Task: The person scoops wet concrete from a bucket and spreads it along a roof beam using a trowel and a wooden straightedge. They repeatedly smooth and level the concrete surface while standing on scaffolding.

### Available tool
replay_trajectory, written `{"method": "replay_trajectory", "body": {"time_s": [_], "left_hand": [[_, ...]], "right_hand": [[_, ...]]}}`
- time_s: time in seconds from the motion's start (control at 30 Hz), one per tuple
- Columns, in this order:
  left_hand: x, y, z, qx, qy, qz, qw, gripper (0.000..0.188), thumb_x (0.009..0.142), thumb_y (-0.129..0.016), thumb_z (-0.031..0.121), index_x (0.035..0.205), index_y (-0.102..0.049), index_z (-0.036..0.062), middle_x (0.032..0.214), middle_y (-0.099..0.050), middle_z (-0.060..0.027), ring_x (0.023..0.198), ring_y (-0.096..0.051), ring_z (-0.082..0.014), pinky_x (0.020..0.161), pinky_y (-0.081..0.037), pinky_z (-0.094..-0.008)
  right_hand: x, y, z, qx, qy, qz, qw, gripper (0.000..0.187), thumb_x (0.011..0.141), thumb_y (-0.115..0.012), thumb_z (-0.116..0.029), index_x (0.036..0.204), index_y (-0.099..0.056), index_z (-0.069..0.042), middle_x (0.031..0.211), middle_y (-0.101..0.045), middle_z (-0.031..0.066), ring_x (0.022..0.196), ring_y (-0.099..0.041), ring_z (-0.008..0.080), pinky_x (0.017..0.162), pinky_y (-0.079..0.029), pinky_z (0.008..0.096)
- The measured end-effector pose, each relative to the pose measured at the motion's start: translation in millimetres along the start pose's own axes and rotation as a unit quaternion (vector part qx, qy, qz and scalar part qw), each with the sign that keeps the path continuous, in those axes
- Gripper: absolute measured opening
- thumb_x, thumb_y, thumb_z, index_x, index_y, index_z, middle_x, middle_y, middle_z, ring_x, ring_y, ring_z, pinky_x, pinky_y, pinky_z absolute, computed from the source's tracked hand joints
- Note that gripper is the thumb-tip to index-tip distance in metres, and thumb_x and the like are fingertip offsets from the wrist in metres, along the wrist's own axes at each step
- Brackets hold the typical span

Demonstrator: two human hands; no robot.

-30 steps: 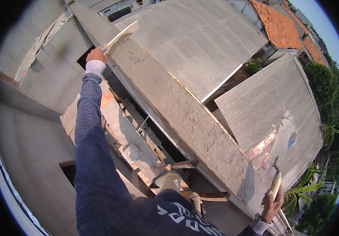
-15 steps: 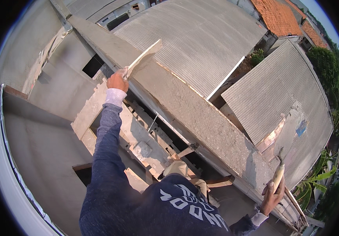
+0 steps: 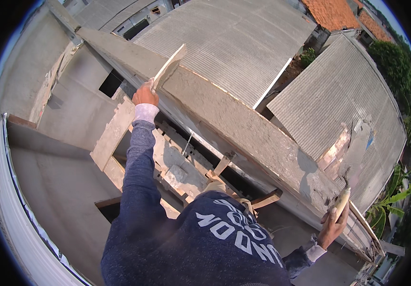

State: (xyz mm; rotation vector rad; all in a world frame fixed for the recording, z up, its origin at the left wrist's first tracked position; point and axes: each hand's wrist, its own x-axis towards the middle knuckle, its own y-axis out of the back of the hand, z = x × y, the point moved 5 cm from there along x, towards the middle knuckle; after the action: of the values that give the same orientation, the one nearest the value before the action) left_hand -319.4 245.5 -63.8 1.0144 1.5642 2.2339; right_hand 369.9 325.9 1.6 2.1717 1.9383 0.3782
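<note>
My left hand (image 3: 146, 94) is closed round the near edge of a thin, pale flat board (image 3: 169, 66). The board stands tilted on edge across the top of a long ledge (image 3: 243, 128) of wet grey mortar. At the ledge's right end, my right hand (image 3: 333, 225) grips the pale handle of a trowel (image 3: 340, 204). Its grey blade points away from me over the outer edge, with a mortar-like coat on it. The mortar looks smoother around the board and rougher toward the trowel. Part of the left fingers is hidden by the board.
Below the ledge on my side are wooden planks (image 3: 115, 131), a strut (image 3: 266, 199) and dark gaps. Grey plastered walls (image 3: 55, 167) stand to the left. Beyond the ledge lie corrugated roofs (image 3: 229, 43), orange tiles (image 3: 332, 14) and green plants (image 3: 391, 195).
The view has shifted slightly. The trowel has turned a little, and its shadow on the ledge has moved and grown. Both hands keep hold of their tools.
</note>
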Motion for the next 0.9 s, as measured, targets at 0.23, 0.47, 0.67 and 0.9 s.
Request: {"method": "replay_trajectory", "body": {"time_s": [0.23,0.47,0.67,0.9], "left_hand": [[28.6,-24.9,-23.4,0.061,0.065,-0.076,0.993,0.032,0.080,-0.064,0.012,0.111,-0.068,0.0153,0.102,-0.070,-0.0150,0.096,-0.067,-0.0356,0.085,-0.053,-0.0449],[-64.8,11.7,58.1,-0.031,-0.054,-0.043,0.997,0.033,0.079,-0.062,0.007,0.111,-0.067,0.0118,0.098,-0.068,-0.0147,0.089,-0.066,-0.0373,0.079,-0.053,-0.0456],[-121.7,34.5,115.6,-0.092,-0.115,-0.074,0.986,0.038,0.079,-0.061,0.006,0.116,-0.066,0.0088,0.100,-0.066,-0.0143,0.089,-0.066,-0.0360,0.077,-0.053,-0.0450],[-175.1,50.0,172.0,-0.120,-0.169,-0.149,0.967,0.049,0.076,-0.062,0.007,0.125,-0.059,0.0067,0.100,-0.061,-0.0139,0.085,-0.065,-0.0361,0.075,-0.053,-0.0460]], "right_hand": [[-3.4,24.5,20.4,-0.024,0.047,-0.009,0.999,0.066,0.087,-0.068,-0.036,0.137,-0.046,0.002,0.084,-0.056,0.0033,0.055,-0.046,0.0060,0.046,-0.033,0.0201],[-19.1,18.2,11.0,0.017,0.012,-0.007,1.000,0.064,0.088,-0.067,-0.036,0.135,-0.047,0.003,0.082,-0.055,0.0021,0.055,-0.045,0.0050,0.045,-0.032,0.0194],[-14.9,14.4,12.5,0.011,0.015,-0.017,1.000,0.062,0.087,-0.067,-0.032,0.135,-0.048,0.003,0.087,-0.056,0.0037,0.059,-0.047,0.0059,0.047,-0.035,0.0196],[-8.5,10.6,13.9,-0.010,0.048,-0.024,0.998,0.059,0.088,-0.065,-0.030,0.134,-0.050,0.003,0.088,-0.057,0.0051,0.061,-0.049,0.0075,0.048,-0.037,0.0218]]}}
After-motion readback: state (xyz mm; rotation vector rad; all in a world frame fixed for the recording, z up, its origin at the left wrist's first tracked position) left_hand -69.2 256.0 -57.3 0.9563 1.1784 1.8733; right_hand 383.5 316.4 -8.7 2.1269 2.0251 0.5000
